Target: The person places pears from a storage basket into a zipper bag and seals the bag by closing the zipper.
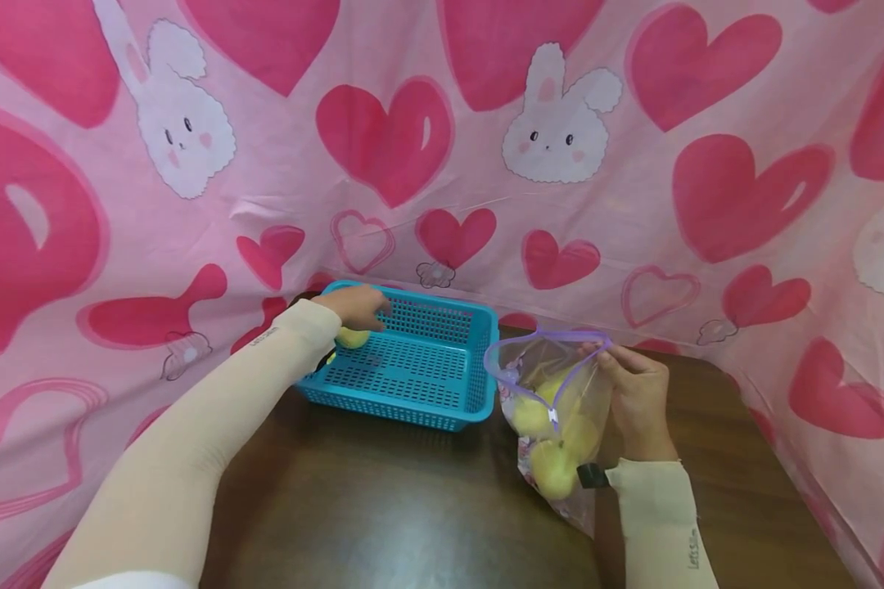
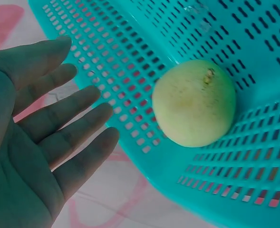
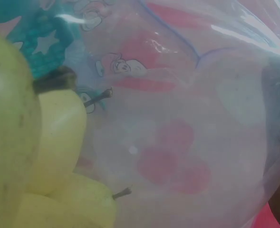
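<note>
My left hand [image 1: 355, 306] is over the left end of a blue plastic basket [image 1: 405, 414], fingers spread and holding nothing. One yellow-green pear [image 2: 194, 104] lies in the basket's corner, apart from the fingertips in the left wrist view. On the right, a clear zip bag [image 1: 580, 517] with a purple zip edge and white slider stands with its mouth spread. My right hand [image 1: 642, 399] pinches the bag's rim between thumb and fingers. Several yellow pears [image 1: 552, 468] fill its lower part; their dark stems show in the right wrist view.
Basket and bag stand side by side on a dark brown wooden table [image 1: 398, 507]. Pink cloth [image 1: 457, 188] printed with hearts and rabbits hangs behind the table and along both sides. A small black device [image 1: 593, 475] sits at my right wrist, beside the bag.
</note>
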{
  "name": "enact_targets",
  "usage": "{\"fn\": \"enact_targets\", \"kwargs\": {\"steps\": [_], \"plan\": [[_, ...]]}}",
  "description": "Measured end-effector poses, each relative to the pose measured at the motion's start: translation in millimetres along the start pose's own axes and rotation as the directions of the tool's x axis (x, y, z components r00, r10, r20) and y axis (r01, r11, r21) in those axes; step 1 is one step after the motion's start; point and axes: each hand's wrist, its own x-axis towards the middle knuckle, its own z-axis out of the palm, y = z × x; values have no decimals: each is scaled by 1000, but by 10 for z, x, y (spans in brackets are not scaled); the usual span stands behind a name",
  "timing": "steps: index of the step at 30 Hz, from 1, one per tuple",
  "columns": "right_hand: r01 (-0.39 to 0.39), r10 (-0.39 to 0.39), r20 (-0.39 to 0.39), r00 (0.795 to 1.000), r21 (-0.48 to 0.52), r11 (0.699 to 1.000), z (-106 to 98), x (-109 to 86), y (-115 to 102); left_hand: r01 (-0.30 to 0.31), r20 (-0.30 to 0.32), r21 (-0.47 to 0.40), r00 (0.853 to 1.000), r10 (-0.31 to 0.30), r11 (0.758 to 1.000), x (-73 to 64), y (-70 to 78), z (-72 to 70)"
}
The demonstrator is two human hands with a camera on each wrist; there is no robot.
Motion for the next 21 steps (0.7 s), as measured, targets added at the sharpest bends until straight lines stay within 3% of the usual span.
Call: {"fn": "enact_targets", "kwargs": {"steps": [9, 13, 21], "plan": [[8, -8, 44, 999, 6, 1000, -27, 19, 20, 108, -18, -13, 994, -109, 994, 61, -217, 9], [9, -9, 51, 999, 5, 1000, -26, 43, 34, 171, -56, -49, 983, -173, 984, 74, -320, -23], [-3, 1, 51, 999, 24, 1000, -25, 49, 42, 284, -65, -120, 954, -293, 951, 156, -415, -46]]}}
